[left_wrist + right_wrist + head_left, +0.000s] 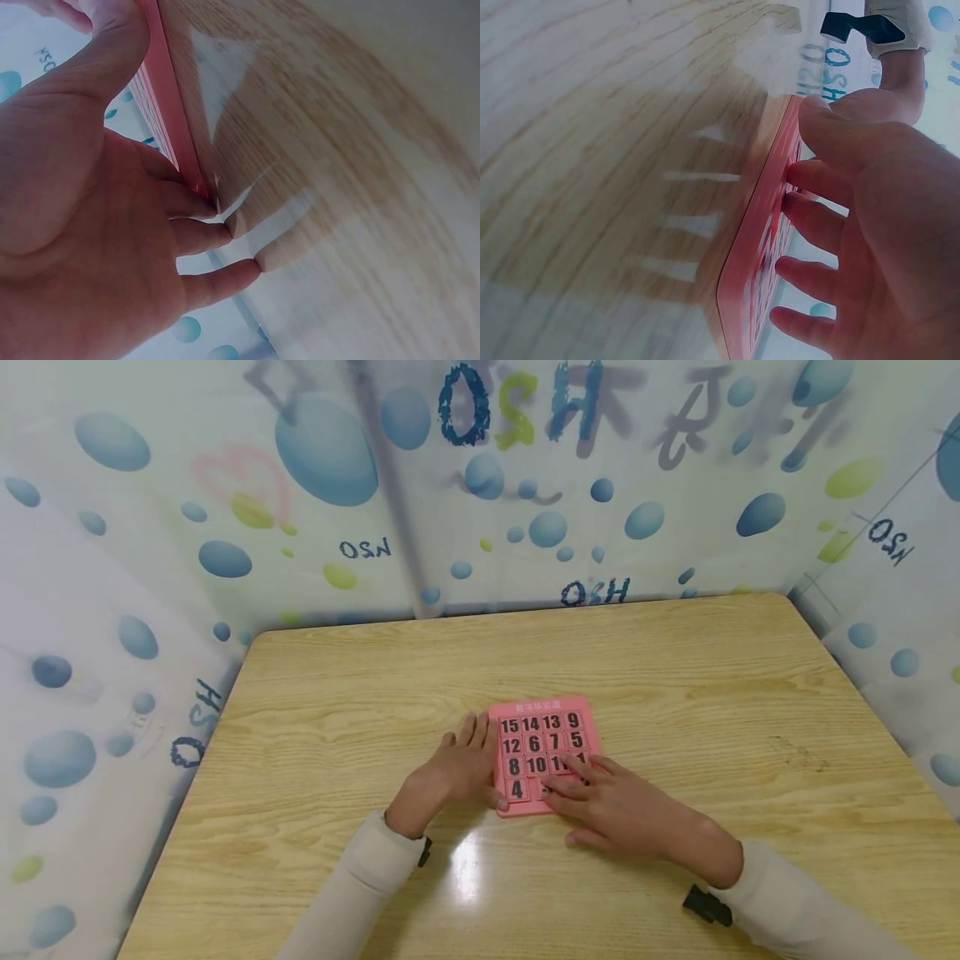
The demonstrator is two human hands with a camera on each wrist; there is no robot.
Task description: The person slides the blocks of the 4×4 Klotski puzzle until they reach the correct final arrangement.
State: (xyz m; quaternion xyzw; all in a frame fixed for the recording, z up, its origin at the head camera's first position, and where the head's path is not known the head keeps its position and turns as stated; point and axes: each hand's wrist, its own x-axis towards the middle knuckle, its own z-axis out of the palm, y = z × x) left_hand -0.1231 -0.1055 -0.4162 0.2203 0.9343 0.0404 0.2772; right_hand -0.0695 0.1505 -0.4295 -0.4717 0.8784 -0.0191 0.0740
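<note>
A pink sliding number puzzle (533, 744) with black numerals on its square tiles lies flat on the table. The top row reads 15, 14, 13, 9 in the head view. My left hand (460, 769) rests along the puzzle's left edge, thumb at the near left corner; the left wrist view shows its fingers fairly straight, several fingertips down on the wood. Over the lower right part lies my right hand (628, 806), fingers spread and lightly bent, fingertips on the lower tiles. That hand hides several numerals there. From the right wrist, the puzzle's pink side (761, 202) runs beside the fingers.
The wood-grain table (360, 693) extends around the puzzle on all sides. White curtain-like walls (315, 560) with blue and green dots stand behind its far edge and at both sides. A dark clip-like piece (707, 906) sits at the right cuff.
</note>
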